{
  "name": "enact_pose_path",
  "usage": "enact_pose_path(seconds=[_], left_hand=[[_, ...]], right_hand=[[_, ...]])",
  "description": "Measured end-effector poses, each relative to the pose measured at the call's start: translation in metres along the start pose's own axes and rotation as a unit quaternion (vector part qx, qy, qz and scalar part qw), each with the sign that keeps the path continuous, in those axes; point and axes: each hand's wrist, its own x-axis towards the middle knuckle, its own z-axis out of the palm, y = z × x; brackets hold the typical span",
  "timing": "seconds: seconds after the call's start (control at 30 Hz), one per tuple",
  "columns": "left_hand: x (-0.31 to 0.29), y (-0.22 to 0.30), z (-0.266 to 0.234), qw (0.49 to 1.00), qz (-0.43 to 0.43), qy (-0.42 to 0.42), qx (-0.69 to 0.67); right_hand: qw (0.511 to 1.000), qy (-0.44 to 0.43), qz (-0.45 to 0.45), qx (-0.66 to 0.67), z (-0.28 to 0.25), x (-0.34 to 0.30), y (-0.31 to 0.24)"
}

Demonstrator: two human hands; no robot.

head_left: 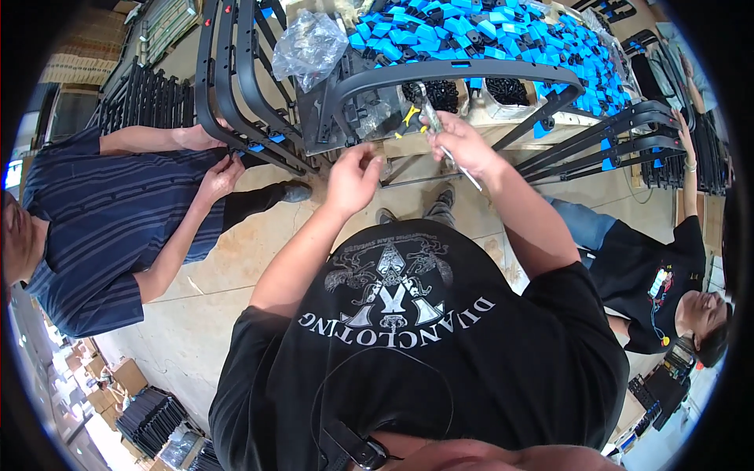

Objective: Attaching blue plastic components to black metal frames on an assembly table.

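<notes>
My right hand [462,146] is closed around a long silver wrench [430,118], which slants down past my palm. My left hand [355,179] has curled fingers and thumb near the lower left end of a black bent-tube frame [455,72]; whatever they hold, if anything, is hidden. This frame arches over the table edge in front of me. Just left of my right hand lies a yellow-and-black tool [411,121], partly hidden. Behind it, boxes hold small black parts [506,91].
Blue and black plastic pieces [479,30] are heaped on the table beside a clear plastic bag [309,49]. More black frames [255,86] stand at left, others [613,137] at right. A person in a striped shirt [126,212] works at left; another in black [656,275] is at right.
</notes>
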Motion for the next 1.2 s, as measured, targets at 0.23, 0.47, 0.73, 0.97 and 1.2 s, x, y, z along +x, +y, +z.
enact_pose_path(seconds=[0.23, 0.47, 0.73, 0.97, 1.2], left_hand=[[0.021, 0.035, -0.010, 0.934, 0.226, 0.044, 0.273], [-0.010, 0.005, 0.005, 0.913, -0.126, -0.139, -0.363], [-0.023, -0.027, -0.013, 0.938, -0.053, 0.001, -0.342], [0.004, -0.072, -0.033, 0.921, -0.173, 0.148, -0.317], [0.018, -0.076, -0.031, 0.887, -0.223, 0.137, -0.381]], right_hand=[[0.993, -0.084, 0.010, 0.084, 0.039, -0.019, 0.011], [0.994, -0.062, -0.079, -0.040, 0.059, -0.018, 0.032], [0.990, -0.007, -0.076, -0.121, 0.078, -0.004, 0.069], [0.995, 0.049, 0.080, -0.017, 0.079, -0.003, 0.078], [0.990, 0.069, 0.109, -0.055, 0.077, -0.001, 0.100]])
